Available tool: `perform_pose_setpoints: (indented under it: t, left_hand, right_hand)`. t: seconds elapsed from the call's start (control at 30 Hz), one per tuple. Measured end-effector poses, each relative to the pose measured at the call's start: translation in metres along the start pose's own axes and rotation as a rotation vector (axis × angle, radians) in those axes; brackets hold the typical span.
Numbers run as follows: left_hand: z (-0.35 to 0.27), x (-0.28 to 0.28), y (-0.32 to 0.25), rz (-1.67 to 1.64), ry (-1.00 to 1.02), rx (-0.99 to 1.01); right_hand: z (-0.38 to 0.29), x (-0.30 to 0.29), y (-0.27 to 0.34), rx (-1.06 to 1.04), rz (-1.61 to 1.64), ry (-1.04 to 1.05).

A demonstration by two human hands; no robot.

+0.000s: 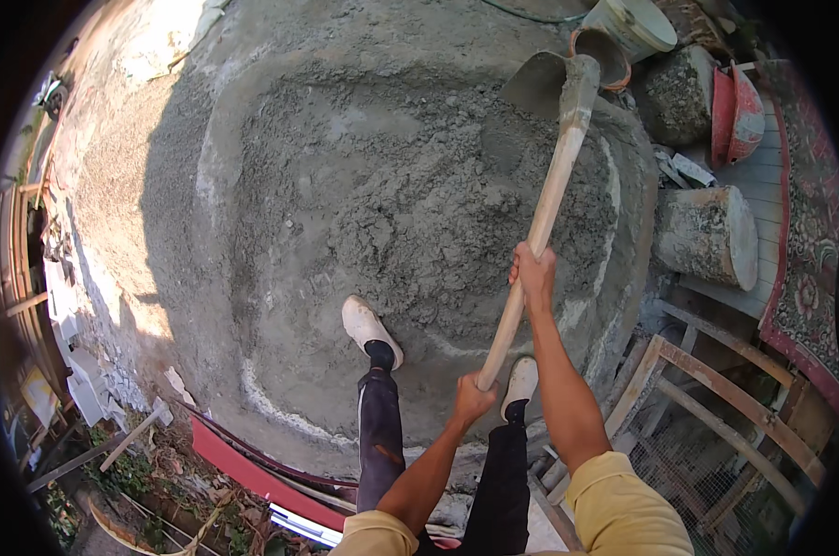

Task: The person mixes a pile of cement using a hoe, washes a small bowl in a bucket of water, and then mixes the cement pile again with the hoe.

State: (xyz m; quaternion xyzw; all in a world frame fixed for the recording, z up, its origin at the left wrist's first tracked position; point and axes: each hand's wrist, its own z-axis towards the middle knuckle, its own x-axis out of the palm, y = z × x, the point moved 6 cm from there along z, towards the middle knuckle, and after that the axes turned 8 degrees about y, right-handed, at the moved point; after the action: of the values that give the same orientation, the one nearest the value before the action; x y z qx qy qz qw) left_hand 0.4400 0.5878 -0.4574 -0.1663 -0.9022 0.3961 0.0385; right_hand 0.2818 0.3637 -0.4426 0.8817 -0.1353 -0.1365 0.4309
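Both of my hands grip the long wooden handle of a hoe (548, 191). My left hand (475, 399) closes around the handle's lower end, close to my body. Further up the shaft is my right hand (534, 272), also wrapped around it. The hoe's broad metal blade (539, 85) is at the far right edge of a heap of wet grey mortar (426, 222); whether it touches the mortar I cannot tell. The heap lies on the ground in front of my feet, inside a pale, scraped ring. My light shoes stand at its near side.
Beyond the blade are an orange-rimmed bucket (603, 57) and a white bucket (638, 28). Concrete cylinders (701, 236), red basins (739, 115) and a patterned carpet (808, 278) lie right. A wooden frame (732, 389) is near right; a red board (266, 472) borders the near left.
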Motion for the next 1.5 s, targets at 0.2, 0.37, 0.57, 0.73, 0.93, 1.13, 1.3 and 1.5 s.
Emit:
perform_pose_setpoints:
  t: [0.2, 0.37, 0.57, 0.73, 0.93, 1.13, 1.3, 1.5]
  left_hand:
    - [0.103, 0.018, -0.012, -0.078, 0.017, -0.21]
    - [0.07, 0.03, 0.005, -0.085, 0.04, -0.249]
    - [-0.074, 0.054, 0.06, -0.025, 0.016, -0.258]
    - [-0.171, 0.05, 0.109, -0.036, 0.019, -0.231]
    - [-0.06, 0.0, 0.075, 0.316, -0.194, -0.173]
    - [0.077, -0.056, -0.037, 0.465, -0.416, -0.005]
    - [0.046, -0.043, -0.038, 0.517, -0.156, -0.189]
    - [-0.072, 0.011, -0.007, 0.498, -0.125, -0.251]
  right_hand:
    - [0.137, 0.014, -0.014, 0.042, -0.324, -0.05]
    - [0.12, -0.001, -0.053, 0.129, -0.312, 0.004]
    - [-0.032, -0.034, -0.11, 0.264, -0.027, 0.057]
    - [-0.145, -0.041, -0.123, 0.426, 0.058, 0.062]
    - [-0.058, 0.023, -0.053, 0.318, 0.356, 0.286]
    - [0.091, 0.089, -0.014, 0.096, -0.204, 0.077]
    - [0.091, 0.076, -0.065, 0.353, -0.287, 0.105]
    - [-0.021, 0.008, -0.117, 0.432, -0.034, 0.131]
